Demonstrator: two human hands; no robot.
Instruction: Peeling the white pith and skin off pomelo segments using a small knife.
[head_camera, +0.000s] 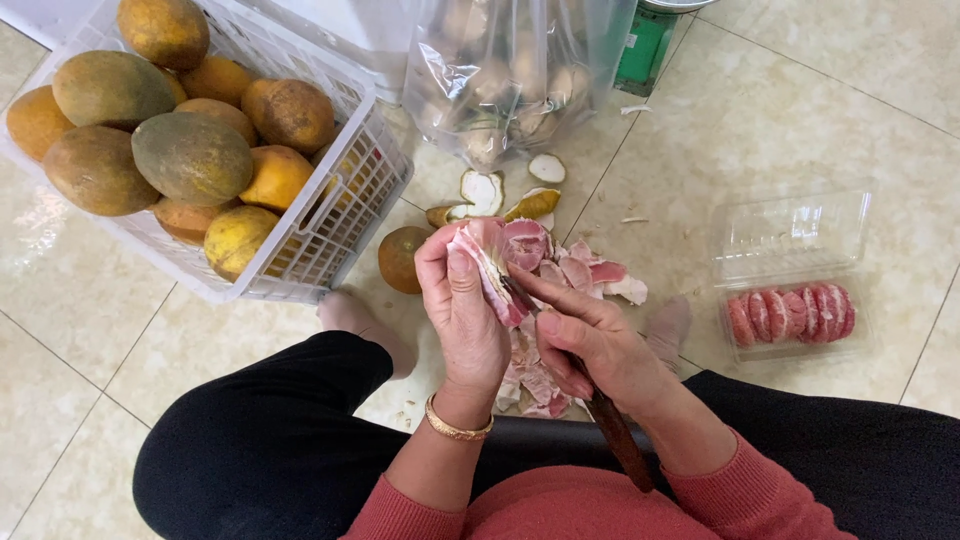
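— Pink fruit, is that what the person has?

— Yes. The left hand (468, 310) is wrapped around a pink pomelo piece (505, 258) and grips it tight, held up over the floor (80, 300) between the person's knees. The right hand (590, 345) is closed around a knife (610, 425) with a dark wooden handle. The blade end goes in under the white skin of the piece, right beside the left thumb.

— Could the knife hurt the thumb?

— It looks like it could. The blade sits very close to the thumb, and wet fruit is slippery, so one slip might nick it.

— What else could go wrong?

— The piece might tear or drop onto the pile of peels (540, 375) on the floor below the hands and get dirty. A hard push could squash it, too.

— Where do the clean ones sit?

— In a clear plastic box (800, 345) on the floor, on the person's right side, holding peeled segments (790, 315) in a row. Its lid is open, so bits of peel might fall in.

— And the big fruits?

— Whole pomelos (190, 155) fill a white basket (340, 215) at the far left. One round fruit (400, 258) sits loose just beside it and might roll.
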